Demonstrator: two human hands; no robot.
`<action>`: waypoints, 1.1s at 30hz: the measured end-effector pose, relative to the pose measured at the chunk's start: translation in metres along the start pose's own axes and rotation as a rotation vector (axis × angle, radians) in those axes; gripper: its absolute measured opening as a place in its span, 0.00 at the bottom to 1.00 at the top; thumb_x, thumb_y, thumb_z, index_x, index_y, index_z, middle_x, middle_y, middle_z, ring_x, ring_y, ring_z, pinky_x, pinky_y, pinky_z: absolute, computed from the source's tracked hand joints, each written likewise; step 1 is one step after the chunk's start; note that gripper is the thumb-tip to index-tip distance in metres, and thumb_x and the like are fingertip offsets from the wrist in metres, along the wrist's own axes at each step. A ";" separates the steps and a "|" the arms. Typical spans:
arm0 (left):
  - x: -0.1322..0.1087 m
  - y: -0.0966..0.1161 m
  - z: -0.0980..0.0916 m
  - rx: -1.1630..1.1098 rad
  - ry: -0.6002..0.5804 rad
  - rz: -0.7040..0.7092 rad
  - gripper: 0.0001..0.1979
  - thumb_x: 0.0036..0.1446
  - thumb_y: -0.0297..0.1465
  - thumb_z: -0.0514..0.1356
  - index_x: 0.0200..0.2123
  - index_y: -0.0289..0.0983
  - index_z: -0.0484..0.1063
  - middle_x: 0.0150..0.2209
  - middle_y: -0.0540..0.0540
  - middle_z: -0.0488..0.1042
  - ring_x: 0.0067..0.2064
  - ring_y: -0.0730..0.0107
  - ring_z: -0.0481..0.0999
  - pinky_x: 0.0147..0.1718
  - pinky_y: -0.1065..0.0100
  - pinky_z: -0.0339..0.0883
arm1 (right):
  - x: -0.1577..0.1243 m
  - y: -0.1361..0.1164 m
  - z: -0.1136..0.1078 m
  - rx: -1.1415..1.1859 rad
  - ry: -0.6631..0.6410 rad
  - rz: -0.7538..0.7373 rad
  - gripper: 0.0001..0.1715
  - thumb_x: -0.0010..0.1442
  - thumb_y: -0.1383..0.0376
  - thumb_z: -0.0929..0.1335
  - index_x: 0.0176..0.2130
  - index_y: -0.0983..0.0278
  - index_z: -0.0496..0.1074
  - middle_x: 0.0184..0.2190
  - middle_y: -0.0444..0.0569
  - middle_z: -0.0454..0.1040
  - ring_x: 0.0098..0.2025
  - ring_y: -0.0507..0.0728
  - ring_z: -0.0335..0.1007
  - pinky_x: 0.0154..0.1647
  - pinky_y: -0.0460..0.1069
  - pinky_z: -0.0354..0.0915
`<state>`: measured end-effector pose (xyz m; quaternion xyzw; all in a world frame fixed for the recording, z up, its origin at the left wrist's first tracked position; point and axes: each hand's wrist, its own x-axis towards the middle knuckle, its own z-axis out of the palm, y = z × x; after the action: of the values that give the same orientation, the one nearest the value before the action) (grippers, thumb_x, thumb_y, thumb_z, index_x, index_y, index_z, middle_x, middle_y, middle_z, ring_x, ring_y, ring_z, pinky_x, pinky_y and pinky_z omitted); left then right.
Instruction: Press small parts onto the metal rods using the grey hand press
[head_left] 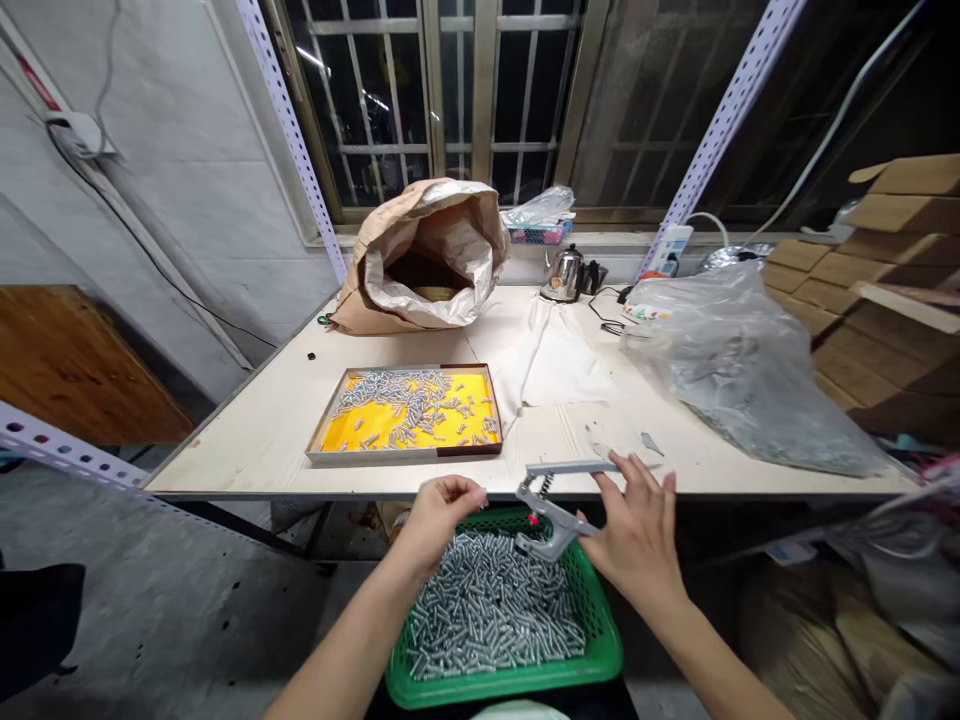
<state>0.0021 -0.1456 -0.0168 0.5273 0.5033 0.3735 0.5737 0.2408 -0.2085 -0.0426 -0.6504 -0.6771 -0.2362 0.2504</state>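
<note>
My right hand (634, 530) grips a grey metal hand tool (559, 530) by its handles. This plier-like tool has a coil spring, a red spot near its jaw and a long flat upper handle; its head points left. My left hand (442, 515) is closed in a pinch just left of the tool's head, with a tiny bit of something at the fingertips, too small to name. Below both hands, a green plastic basket (506, 690) holds a heap of small silver, ribbed metal pieces (495, 610).
A shallow tray (375, 456) lined in yellow, with small silver pieces, lies on the white table (240, 440). Behind it is an open paper sack (375, 270). Further right are a metal kettle (564, 275), a clear plastic bag (750, 370) and stacked cardboard boxes (885, 300).
</note>
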 end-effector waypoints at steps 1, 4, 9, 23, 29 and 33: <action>-0.009 -0.004 0.011 -0.082 -0.040 -0.028 0.15 0.42 0.41 0.66 0.24 0.34 0.73 0.23 0.48 0.72 0.27 0.72 0.67 0.29 0.71 0.59 | 0.007 -0.003 -0.002 0.011 -0.021 -0.009 0.22 0.55 0.62 0.62 0.48 0.69 0.65 0.56 0.63 0.60 0.63 0.68 0.49 0.62 0.72 0.40; -0.022 -0.012 0.030 -0.147 -0.035 -0.069 0.17 0.39 0.43 0.68 0.23 0.34 0.73 0.23 0.49 0.72 0.28 0.71 0.67 0.32 0.70 0.59 | 0.020 -0.012 -0.006 0.049 -0.073 -0.033 0.24 0.53 0.64 0.63 0.50 0.70 0.63 0.59 0.63 0.56 0.65 0.67 0.43 0.63 0.71 0.34; -0.023 -0.022 0.036 -0.152 -0.021 -0.070 0.16 0.40 0.43 0.67 0.24 0.36 0.74 0.24 0.50 0.73 0.29 0.69 0.69 0.34 0.69 0.61 | 0.021 -0.021 -0.008 0.080 -0.109 -0.047 0.27 0.49 0.67 0.64 0.51 0.69 0.62 0.62 0.62 0.53 0.67 0.67 0.39 0.64 0.71 0.30; -0.030 -0.009 0.022 0.337 -0.144 0.066 0.06 0.49 0.32 0.61 0.24 0.37 0.72 0.28 0.47 0.75 0.33 0.63 0.72 0.34 0.67 0.60 | 0.017 -0.029 -0.009 0.089 -0.207 -0.033 0.33 0.44 0.71 0.64 0.52 0.72 0.59 0.65 0.63 0.45 0.68 0.67 0.32 0.62 0.72 0.26; -0.033 0.002 0.018 0.435 -0.213 0.109 0.04 0.50 0.29 0.60 0.25 0.36 0.71 0.29 0.46 0.75 0.35 0.61 0.72 0.34 0.67 0.60 | 0.018 -0.031 -0.011 0.127 -0.200 -0.028 0.32 0.45 0.71 0.64 0.51 0.72 0.59 0.66 0.64 0.44 0.68 0.67 0.32 0.63 0.72 0.28; -0.036 0.005 0.016 0.464 -0.234 0.096 0.04 0.50 0.30 0.59 0.26 0.36 0.71 0.30 0.46 0.75 0.36 0.62 0.72 0.35 0.68 0.59 | 0.017 -0.034 -0.013 0.143 -0.223 -0.024 0.31 0.45 0.71 0.64 0.51 0.72 0.59 0.66 0.64 0.43 0.68 0.67 0.32 0.63 0.72 0.29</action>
<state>0.0100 -0.1830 -0.0061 0.7076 0.4802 0.2114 0.4733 0.2070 -0.2052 -0.0213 -0.6451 -0.7235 -0.1166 0.2165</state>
